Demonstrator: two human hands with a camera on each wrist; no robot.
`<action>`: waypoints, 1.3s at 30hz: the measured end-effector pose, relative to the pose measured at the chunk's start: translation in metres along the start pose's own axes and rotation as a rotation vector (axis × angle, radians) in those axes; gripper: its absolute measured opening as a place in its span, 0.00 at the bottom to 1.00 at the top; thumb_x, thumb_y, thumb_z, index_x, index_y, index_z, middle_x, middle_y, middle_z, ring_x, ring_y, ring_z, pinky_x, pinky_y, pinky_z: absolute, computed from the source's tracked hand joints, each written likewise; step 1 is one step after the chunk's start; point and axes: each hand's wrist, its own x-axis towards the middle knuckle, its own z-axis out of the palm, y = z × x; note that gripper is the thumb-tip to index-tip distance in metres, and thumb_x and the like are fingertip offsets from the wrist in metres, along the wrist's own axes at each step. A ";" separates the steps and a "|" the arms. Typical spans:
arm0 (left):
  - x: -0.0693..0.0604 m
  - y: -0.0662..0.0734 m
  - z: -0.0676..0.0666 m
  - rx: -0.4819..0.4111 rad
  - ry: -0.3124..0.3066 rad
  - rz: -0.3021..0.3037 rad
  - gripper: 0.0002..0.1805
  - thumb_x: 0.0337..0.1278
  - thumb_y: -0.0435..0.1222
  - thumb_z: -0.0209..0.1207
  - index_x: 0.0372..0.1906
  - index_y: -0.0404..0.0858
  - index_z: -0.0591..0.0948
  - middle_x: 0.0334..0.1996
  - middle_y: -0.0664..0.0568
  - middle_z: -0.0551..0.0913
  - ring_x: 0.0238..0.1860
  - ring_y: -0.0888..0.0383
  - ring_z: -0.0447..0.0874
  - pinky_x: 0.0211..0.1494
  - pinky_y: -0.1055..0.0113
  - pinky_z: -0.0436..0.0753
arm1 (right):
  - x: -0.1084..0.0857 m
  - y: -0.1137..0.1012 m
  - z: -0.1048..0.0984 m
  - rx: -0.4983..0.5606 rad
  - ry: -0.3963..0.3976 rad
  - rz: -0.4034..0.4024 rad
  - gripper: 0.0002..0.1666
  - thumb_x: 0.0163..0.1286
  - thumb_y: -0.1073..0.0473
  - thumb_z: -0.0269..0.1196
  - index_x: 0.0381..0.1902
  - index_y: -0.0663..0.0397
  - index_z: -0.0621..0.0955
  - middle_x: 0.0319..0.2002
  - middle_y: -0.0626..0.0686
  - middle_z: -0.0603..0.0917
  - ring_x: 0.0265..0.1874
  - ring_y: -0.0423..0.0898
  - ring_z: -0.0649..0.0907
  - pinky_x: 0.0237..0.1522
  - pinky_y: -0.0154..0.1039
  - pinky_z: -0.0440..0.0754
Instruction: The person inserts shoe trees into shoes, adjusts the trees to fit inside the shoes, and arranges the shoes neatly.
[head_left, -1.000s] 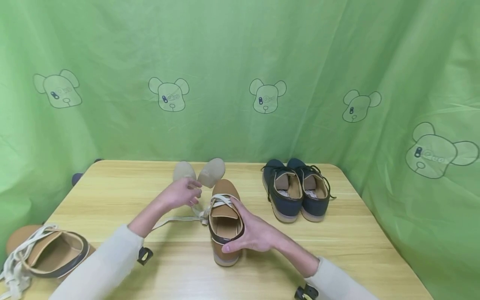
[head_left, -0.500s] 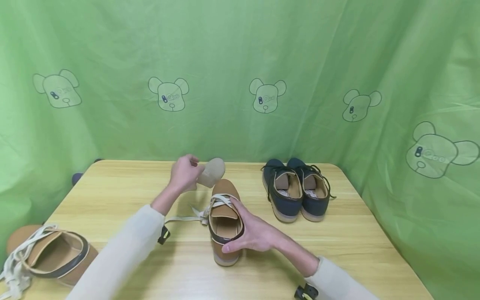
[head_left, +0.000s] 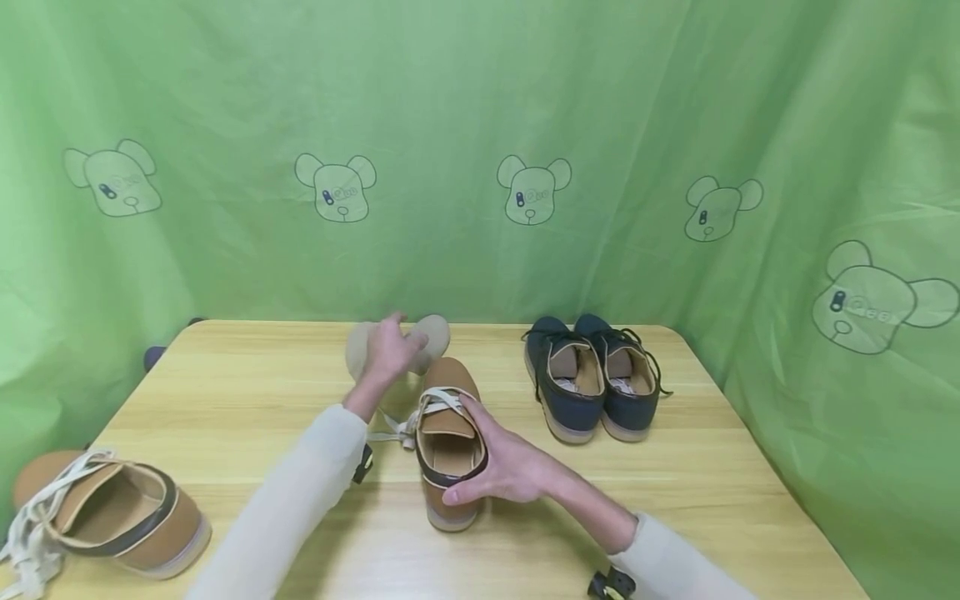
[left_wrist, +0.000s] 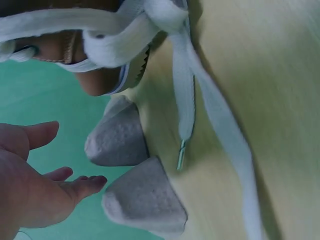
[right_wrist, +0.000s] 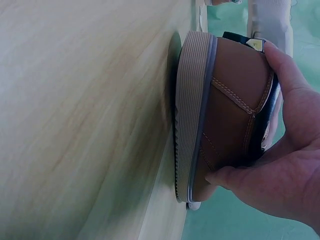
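The tan shoe (head_left: 450,427) is standing on the table (head_left: 720,508) at the clock's centre, the right hand (head_left: 512,463) clamping its side between thumb and fingers. Toward 11 o'clock the left hand (head_left: 388,352) is hovering, thumb and fingers apart, beside a grey piece (left_wrist: 120,136) and its grey twin (left_wrist: 145,201); whether fingertips are touching either is hard to tell. A navy shoe (head_left: 568,412) and its navy mate (head_left: 628,414) are sitting at 2 o'clock, another laced shoe (head_left: 142,533) at 9.

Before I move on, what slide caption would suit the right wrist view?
Right hand gripping a brown shoe, upright on the table.
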 end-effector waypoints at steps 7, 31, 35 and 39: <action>-0.003 -0.008 0.011 0.049 0.026 -0.035 0.39 0.59 0.38 0.66 0.75 0.36 0.66 0.59 0.34 0.81 0.47 0.42 0.86 0.46 0.51 0.87 | -0.001 0.000 0.000 -0.008 0.005 -0.009 0.78 0.45 0.43 0.83 0.82 0.36 0.44 0.77 0.55 0.62 0.72 0.53 0.68 0.73 0.57 0.64; 0.003 -0.028 0.030 0.158 0.059 0.067 0.33 0.55 0.31 0.68 0.67 0.29 0.73 0.42 0.36 0.88 0.39 0.45 0.88 0.46 0.53 0.88 | -0.002 0.000 0.001 0.011 0.007 0.003 0.79 0.45 0.44 0.83 0.83 0.38 0.44 0.78 0.57 0.59 0.73 0.55 0.66 0.75 0.59 0.62; 0.003 -0.028 0.031 0.164 0.062 0.070 0.32 0.56 0.32 0.68 0.66 0.29 0.74 0.41 0.36 0.88 0.39 0.45 0.88 0.45 0.53 0.88 | -0.002 0.001 0.001 0.004 0.009 0.002 0.79 0.45 0.44 0.83 0.83 0.39 0.44 0.78 0.57 0.59 0.74 0.56 0.66 0.75 0.59 0.62; 0.002 -0.029 0.032 0.168 0.072 0.077 0.30 0.56 0.32 0.68 0.64 0.28 0.75 0.40 0.36 0.87 0.38 0.45 0.88 0.42 0.55 0.88 | -0.002 0.002 0.001 -0.001 0.012 0.001 0.79 0.45 0.43 0.83 0.82 0.38 0.44 0.78 0.58 0.60 0.72 0.56 0.68 0.74 0.59 0.63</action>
